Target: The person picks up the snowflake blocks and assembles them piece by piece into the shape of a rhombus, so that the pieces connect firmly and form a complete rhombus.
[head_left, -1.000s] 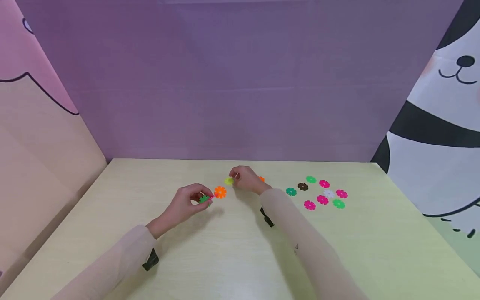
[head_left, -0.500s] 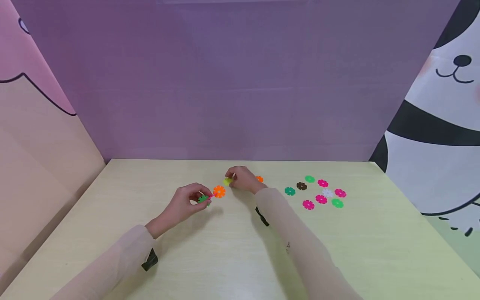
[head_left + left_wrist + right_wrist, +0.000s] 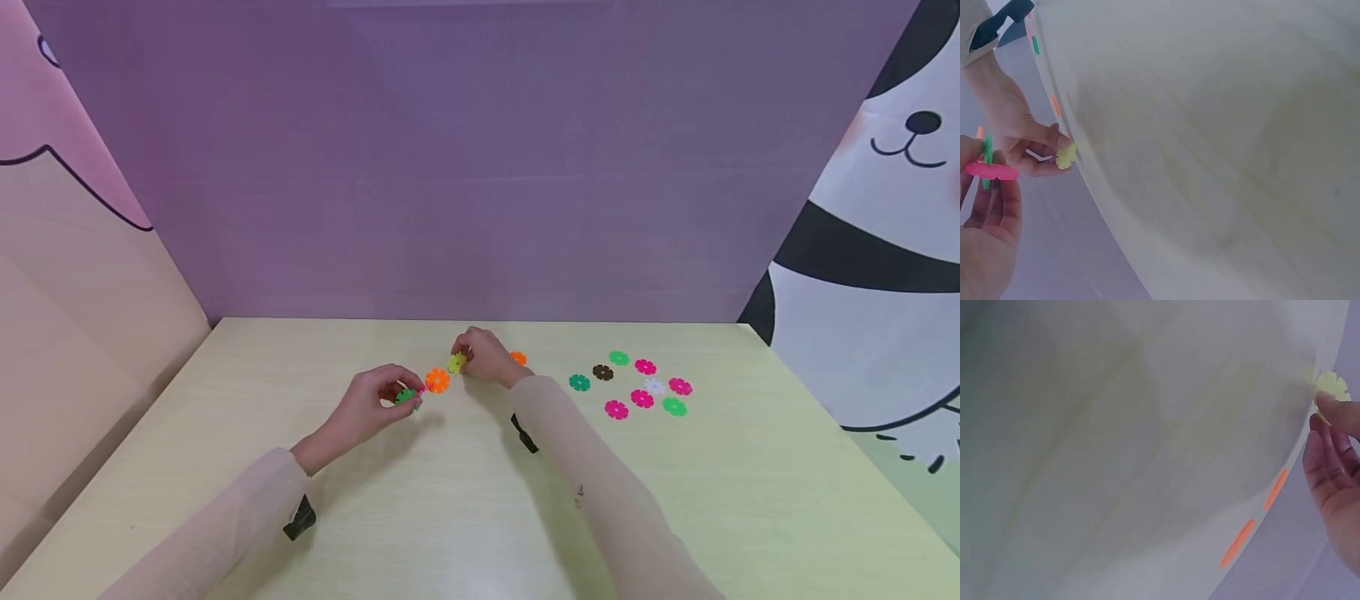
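My left hand (image 3: 378, 394) pinches notched plastic discs between thumb and fingers: a green disc (image 3: 406, 397) and a pink disc (image 3: 991, 171), crossing each other. An orange disc (image 3: 437, 381) shows its round face just beyond the fingertips, seemingly joined to the pink one; the contact is too small to tell. To its right, my right hand (image 3: 487, 357) pinches a yellow disc (image 3: 457, 363) by its edge. In the right wrist view the yellow disc (image 3: 1331, 389) stands tilted up between thumb and fingers, above the table's far side. A small gap separates the yellow disc from the orange one.
Behind the right wrist lies another orange disc (image 3: 518, 358). Further right, several loose discs are spread on the pale table (image 3: 450, 517), among them a brown disc (image 3: 603, 372), a teal disc (image 3: 579, 382) and a white disc (image 3: 655, 386). A purple backdrop (image 3: 480, 167) rises behind the table.
The yellow disc has been tilted up in my right hand, so its face now shows. My left hand and its discs have risen very slightly.
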`<state>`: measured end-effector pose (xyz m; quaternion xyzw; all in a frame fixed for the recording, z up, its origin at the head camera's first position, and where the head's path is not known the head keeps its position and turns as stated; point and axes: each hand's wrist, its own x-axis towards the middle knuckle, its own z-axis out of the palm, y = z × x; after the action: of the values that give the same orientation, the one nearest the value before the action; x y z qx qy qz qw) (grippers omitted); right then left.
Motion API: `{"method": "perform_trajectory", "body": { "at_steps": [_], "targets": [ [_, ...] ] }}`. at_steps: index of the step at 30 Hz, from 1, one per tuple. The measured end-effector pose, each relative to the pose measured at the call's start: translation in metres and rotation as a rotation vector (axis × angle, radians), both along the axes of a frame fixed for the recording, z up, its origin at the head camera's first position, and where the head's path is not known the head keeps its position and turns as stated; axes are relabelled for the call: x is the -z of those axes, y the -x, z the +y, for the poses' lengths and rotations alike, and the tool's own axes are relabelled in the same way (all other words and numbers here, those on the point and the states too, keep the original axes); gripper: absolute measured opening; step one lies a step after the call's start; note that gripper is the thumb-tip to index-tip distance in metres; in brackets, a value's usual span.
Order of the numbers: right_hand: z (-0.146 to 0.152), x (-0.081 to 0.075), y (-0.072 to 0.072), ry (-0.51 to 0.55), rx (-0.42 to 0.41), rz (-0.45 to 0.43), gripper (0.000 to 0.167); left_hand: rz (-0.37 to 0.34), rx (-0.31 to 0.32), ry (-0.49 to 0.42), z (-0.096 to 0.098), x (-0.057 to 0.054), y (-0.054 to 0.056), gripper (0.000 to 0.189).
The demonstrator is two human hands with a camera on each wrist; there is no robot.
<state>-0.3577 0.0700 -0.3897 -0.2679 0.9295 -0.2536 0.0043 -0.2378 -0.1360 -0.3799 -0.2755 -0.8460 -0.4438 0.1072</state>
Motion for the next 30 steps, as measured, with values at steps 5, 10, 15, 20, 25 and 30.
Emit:
{"method": "perform_trajectory", "body": {
  "at_steps": [5, 10, 15, 20, 25, 30],
  "targets": [
    [0.005, -0.001, -0.002, 0.042, -0.012, -0.027, 0.019, 0.0, -0.001, 0.004, 0.001, 0.0, 0.001, 0.018],
    [0.011, -0.006, -0.008, 0.059, -0.011, -0.006, 0.018, -0.002, -0.015, 0.009, 0.002, 0.0, 0.002, 0.023],
    [0.019, -0.013, -0.017, 0.117, -0.039, 0.062, 0.016, -0.012, -0.031, 0.012, 0.003, 0.0, 0.003, 0.029],
    [0.028, -0.019, -0.027, 0.177, -0.06, 0.096, 0.016, 0.0, -0.032, 0.005, 0.003, 0.0, 0.004, 0.035],
    [0.034, -0.023, -0.037, 0.239, -0.078, 0.14, 0.014, 0.0, -0.028, 0.005, 0.003, 0.0, 0.005, 0.038],
    [0.039, -0.025, -0.045, 0.294, -0.081, 0.156, 0.012, -0.003, -0.026, 0.008, 0.004, 0.0, 0.006, 0.04]
  ]
}}
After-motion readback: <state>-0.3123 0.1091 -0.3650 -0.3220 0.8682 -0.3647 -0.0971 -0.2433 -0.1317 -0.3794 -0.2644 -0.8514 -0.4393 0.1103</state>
